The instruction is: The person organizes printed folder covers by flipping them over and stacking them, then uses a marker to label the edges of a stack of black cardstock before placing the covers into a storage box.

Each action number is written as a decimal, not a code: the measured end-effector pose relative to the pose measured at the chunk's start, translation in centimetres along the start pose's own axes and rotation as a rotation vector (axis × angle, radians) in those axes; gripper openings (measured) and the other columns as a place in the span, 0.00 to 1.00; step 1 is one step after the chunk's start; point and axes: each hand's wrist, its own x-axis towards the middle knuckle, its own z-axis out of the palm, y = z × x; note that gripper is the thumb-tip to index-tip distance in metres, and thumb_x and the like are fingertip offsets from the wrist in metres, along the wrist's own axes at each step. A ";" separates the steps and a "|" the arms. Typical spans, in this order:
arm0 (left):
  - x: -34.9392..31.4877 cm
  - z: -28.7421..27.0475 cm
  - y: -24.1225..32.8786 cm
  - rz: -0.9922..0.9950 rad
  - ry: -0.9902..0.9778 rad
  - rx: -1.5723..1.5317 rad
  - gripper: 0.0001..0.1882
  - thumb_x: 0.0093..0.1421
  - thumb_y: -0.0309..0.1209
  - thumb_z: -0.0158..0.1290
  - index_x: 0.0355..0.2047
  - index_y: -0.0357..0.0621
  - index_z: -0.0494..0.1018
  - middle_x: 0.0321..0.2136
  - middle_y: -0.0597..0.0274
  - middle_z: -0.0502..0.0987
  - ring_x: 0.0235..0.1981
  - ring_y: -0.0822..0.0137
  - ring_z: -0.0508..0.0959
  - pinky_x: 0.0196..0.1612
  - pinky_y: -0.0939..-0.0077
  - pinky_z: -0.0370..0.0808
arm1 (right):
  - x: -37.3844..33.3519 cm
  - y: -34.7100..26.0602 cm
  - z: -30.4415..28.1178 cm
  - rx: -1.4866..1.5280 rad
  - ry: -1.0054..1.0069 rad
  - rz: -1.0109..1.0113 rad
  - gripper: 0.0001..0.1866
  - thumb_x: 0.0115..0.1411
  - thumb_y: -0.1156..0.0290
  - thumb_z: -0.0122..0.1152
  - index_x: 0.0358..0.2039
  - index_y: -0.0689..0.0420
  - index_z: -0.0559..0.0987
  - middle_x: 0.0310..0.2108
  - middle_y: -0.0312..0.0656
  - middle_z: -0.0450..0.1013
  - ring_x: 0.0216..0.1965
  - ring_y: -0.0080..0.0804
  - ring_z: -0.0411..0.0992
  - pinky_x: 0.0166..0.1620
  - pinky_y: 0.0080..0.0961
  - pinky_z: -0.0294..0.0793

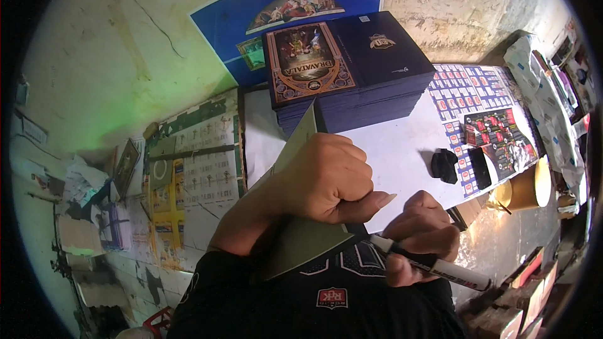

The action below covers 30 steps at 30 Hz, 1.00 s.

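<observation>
My left hand (pixel 330 179) is closed in a fist over a stiff grey-green cover board (pixel 308 248), with its thumb pointing right. The board stands tilted between my forearm and my chest; the grip itself is partly hidden behind the hand. In my right hand (pixel 424 235) is a black-and-white marker pen (pixel 461 274). Its pale end points left, close to the board's lower right corner. Beyond my hands rises a thick stack of dark blue printed covers (pixel 377 56), the top one showing an ornate orange panel.
A white sheet (pixel 402 150) covers the worktable. To the right lie a crumpled black cloth (pixel 445 166), a dark printed leaflet (pixel 499 141) and a yellow tub (pixel 532 183). A printed board (pixel 201 169) lies left, and a stained wall (pixel 151 44) stands behind.
</observation>
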 end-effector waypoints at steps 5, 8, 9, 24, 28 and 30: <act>0.1 0.5 0.1 0.000 -0.021 0.078 0.24 0.49 0.26 0.60 0.07 0.47 0.55 0.09 0.67 0.58 0.10 0.66 0.59 0.16 0.69 0.52 | -0.8 -0.3 -1.2 0.104 0.072 0.069 0.18 0.48 0.69 0.70 0.34 0.55 0.68 0.21 0.40 0.76 0.20 0.29 0.75 0.28 0.28 0.66; 0.2 1.1 -0.4 0.006 -0.030 0.083 0.24 0.49 0.26 0.60 0.07 0.47 0.56 0.09 0.67 0.58 0.10 0.66 0.60 0.17 0.70 0.53 | -1.1 -0.4 -1.6 0.045 0.002 0.116 0.16 0.47 0.69 0.70 0.31 0.54 0.70 0.21 0.40 0.76 0.20 0.29 0.75 0.28 0.27 0.66; 0.2 1.1 -0.3 0.005 -0.029 0.079 0.24 0.49 0.26 0.60 0.07 0.47 0.56 0.09 0.67 0.58 0.10 0.66 0.60 0.17 0.70 0.53 | -1.6 -0.2 -1.1 0.044 0.072 0.136 0.15 0.47 0.69 0.70 0.28 0.54 0.71 0.21 0.39 0.76 0.20 0.29 0.75 0.28 0.27 0.66; 0.3 2.3 -0.4 -0.046 -0.099 0.126 0.25 0.50 0.30 0.61 0.07 0.49 0.56 0.08 0.67 0.58 0.10 0.66 0.61 0.17 0.70 0.55 | -0.8 -0.4 -1.6 -0.105 0.057 0.132 0.15 0.48 0.71 0.67 0.30 0.54 0.67 0.14 0.33 0.69 0.12 0.23 0.66 0.23 0.21 0.59; 0.0 2.6 -1.0 -0.043 -0.092 0.111 0.26 0.52 0.31 0.60 0.07 0.49 0.56 0.08 0.67 0.58 0.10 0.65 0.61 0.17 0.70 0.56 | -1.7 -0.6 -2.1 -0.222 0.071 0.184 0.16 0.42 0.75 0.68 0.29 0.54 0.69 0.11 0.33 0.69 0.11 0.21 0.66 0.22 0.21 0.59; -0.1 2.6 -1.1 -0.046 -0.079 0.094 0.26 0.53 0.31 0.60 0.07 0.49 0.56 0.08 0.67 0.58 0.10 0.65 0.61 0.17 0.70 0.56 | -1.2 -0.2 -2.6 -0.103 0.081 0.171 0.16 0.41 0.76 0.68 0.28 0.54 0.69 0.12 0.33 0.69 0.11 0.22 0.66 0.22 0.21 0.59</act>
